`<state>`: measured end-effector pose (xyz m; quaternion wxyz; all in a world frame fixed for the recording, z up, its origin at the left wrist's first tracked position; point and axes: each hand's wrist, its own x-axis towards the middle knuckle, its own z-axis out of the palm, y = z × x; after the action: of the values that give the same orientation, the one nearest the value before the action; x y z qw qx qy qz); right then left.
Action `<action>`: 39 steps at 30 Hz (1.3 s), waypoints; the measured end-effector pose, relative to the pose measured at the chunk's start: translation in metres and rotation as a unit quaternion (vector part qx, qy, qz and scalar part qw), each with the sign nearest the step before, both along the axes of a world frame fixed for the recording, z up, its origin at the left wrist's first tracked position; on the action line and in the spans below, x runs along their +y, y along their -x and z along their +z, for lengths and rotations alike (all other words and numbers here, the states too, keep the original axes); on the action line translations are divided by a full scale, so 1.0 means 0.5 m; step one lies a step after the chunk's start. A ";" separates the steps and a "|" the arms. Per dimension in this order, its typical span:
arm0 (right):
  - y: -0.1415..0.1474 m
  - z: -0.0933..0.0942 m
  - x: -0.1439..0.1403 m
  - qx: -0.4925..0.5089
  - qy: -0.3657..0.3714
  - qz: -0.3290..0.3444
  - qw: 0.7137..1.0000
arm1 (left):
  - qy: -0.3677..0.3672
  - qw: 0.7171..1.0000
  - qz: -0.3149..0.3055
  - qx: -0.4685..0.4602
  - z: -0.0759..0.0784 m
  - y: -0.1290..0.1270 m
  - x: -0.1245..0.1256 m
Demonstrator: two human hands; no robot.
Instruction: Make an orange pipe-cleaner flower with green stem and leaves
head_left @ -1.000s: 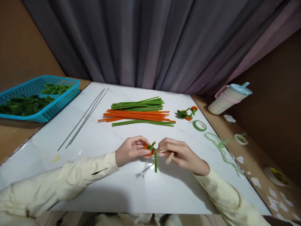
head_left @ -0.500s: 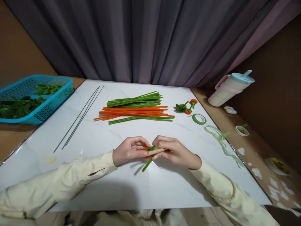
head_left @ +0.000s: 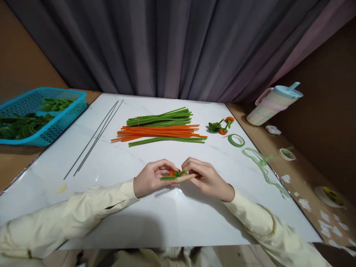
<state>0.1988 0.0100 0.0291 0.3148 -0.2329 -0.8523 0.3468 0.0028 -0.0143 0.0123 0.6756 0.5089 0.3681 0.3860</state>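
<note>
My left hand (head_left: 151, 177) and my right hand (head_left: 204, 177) meet over the white marble board (head_left: 178, 218), both pinching a small orange and green pipe-cleaner flower (head_left: 174, 173). Its green stem lies sideways, pointing left under my left fingers. A short wooden stick (head_left: 185, 178) lies across the flower, held by my right fingers. Farther back rest bundles of green pipe cleaners (head_left: 160, 118) and orange pipe cleaners (head_left: 160, 132).
Two finished flowers (head_left: 221, 127) and a green tape roll (head_left: 236, 140) lie at the back right, with loose tape strip (head_left: 264, 167) trailing off. Thin wires (head_left: 94, 139) lie at left. A blue basket (head_left: 55, 126) with green pieces stands far left; a lidded cup (head_left: 274, 104) far right.
The flower's green stem swung from hanging down toward me to lying sideways to the left. The wooden stick turned from angled down to level against the flower. Both hands stayed together.
</note>
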 end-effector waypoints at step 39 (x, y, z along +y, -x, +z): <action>0.009 0.038 -0.010 0.008 -0.028 0.027 0.999 | -0.138 0.987 0.024 0.084 -0.009 0.004 -0.016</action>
<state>0.1943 0.0049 0.0482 0.3186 -0.1980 -0.8652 0.3329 0.0010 -0.0224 0.0078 0.5564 0.6187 0.3789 0.4049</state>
